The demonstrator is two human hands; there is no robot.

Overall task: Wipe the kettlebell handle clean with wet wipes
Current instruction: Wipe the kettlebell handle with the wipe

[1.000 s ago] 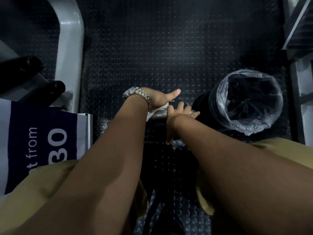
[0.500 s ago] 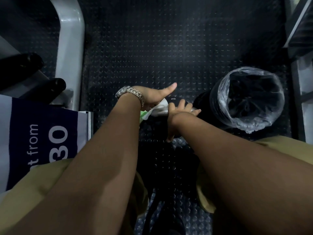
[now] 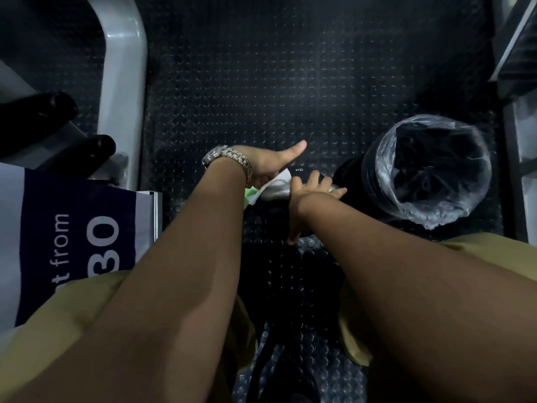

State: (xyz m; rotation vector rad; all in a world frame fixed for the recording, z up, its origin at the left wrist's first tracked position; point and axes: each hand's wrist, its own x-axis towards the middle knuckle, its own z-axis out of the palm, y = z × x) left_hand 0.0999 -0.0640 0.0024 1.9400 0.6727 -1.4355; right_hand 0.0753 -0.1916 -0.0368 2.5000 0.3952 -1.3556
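Nearest the camera, both bare forearms reach down and forward over yellow-clad knees and come together low over the kettlebell (image 3: 302, 173), which stands dark on the studded floor (image 3: 290, 82) right under the hands. The right hand (image 3: 312, 190) lies flat on the kettlebell handle (image 3: 277, 195), fingers spread and straight, thumb pointing back toward the body; it looks to be steadying the weight. Touching it on its left, the left hand (image 3: 270, 165), with a metal watch (image 3: 229, 157) on the wrist, holds the wet wipe (image 3: 278, 180) down on the handle, thumb stuck out straight. Its fingers are hidden below the palm.

Over the last second the left hand has slid leftward along the handle and edged part way back, and more of the white wipe now shows from under it. The right hand has hardly shifted. That reads as a wiping stroke under way, with the handle part covered.

Just beyond the right hand stands a lined bin (image 3: 380, 175). Left of the left hand is a printed sign (image 3: 78, 234).
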